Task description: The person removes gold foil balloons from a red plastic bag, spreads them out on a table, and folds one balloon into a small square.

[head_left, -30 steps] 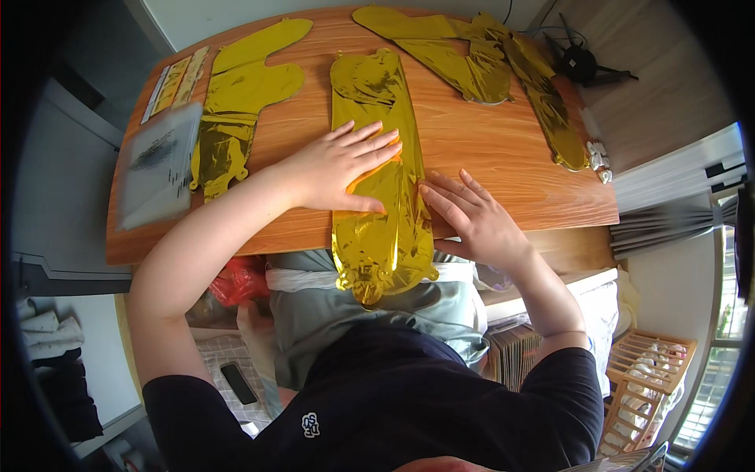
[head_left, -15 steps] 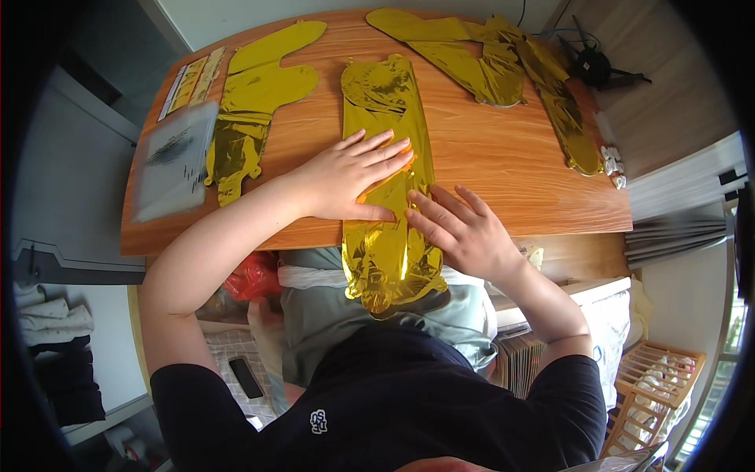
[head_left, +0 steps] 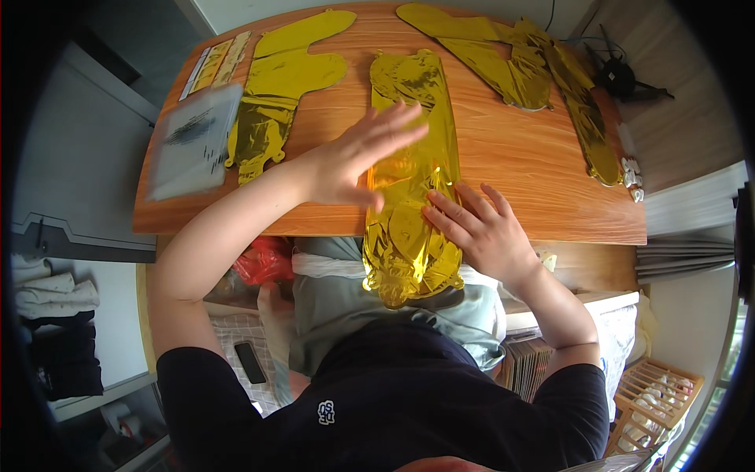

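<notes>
Centrally, a long flat gold foil balloon (head_left: 413,173) lies across the round wooden table (head_left: 519,157), its lower end overhanging the near edge. Left hand (head_left: 358,153), fingers spread, lies flat on it mid-frame; right hand (head_left: 480,228), fingers splayed, presses its lower part, apparently to flatten the foil. Similar gold foil shapes (head_left: 279,86) occupy the upper frame

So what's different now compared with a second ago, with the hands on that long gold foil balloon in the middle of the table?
The left hand, laid flat on the long flat gold foil balloon a second ago, now looks raised, fingers spread and blurred. The right hand has stayed pressing the balloon's lower part at the edge of the wooden table. The other gold foil balloons look as they were.
</notes>
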Tool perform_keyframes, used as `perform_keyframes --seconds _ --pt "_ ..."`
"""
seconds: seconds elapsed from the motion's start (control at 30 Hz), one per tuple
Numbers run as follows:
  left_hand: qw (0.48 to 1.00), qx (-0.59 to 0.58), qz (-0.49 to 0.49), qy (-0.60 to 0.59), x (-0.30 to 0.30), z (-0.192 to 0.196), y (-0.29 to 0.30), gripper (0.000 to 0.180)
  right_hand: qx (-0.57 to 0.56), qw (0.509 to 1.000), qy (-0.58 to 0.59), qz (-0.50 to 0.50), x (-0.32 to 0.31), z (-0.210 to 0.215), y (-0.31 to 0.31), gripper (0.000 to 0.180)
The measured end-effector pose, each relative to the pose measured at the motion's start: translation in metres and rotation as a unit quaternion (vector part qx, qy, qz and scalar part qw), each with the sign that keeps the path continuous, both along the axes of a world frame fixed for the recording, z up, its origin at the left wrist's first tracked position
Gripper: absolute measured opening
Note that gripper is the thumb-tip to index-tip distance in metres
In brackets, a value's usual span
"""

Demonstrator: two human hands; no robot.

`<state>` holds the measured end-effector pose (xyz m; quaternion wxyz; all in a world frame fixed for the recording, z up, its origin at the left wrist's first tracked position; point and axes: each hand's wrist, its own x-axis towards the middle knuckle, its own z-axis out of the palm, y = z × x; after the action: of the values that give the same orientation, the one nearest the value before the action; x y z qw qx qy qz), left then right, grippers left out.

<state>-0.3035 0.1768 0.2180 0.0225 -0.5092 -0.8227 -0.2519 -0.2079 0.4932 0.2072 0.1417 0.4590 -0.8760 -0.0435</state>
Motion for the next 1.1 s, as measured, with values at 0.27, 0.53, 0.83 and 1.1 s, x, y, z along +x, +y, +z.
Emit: perform_keyframes --seconds 0.27,0.53,0.83,1.1 --pt "0.97 -0.234 -0.06 -0.005 0.065 0.014 -0.005 0.116 -0.01 1.0 -0.011 -0.006 0.001 0.002 -0.001 0.067" --pt "0.975 -0.218 -0.027 0.028 0.072 0.004 -0.004 0.083 -0.141 0.987 -0.078 0.022 -0.002 0.006 0.003 0.07" --pt "0.981 -0.191 -0.024 0.019 0.07 0.004 -0.006 0.08 -0.177 0.975 -0.132 0.023 -0.005 0.011 0.006 0.06" --pt "0.984 -0.178 -0.025 0.018 0.071 0.004 -0.006 0.077 -0.168 0.978 -0.119 0.042 -0.004 0.008 0.008 0.057"
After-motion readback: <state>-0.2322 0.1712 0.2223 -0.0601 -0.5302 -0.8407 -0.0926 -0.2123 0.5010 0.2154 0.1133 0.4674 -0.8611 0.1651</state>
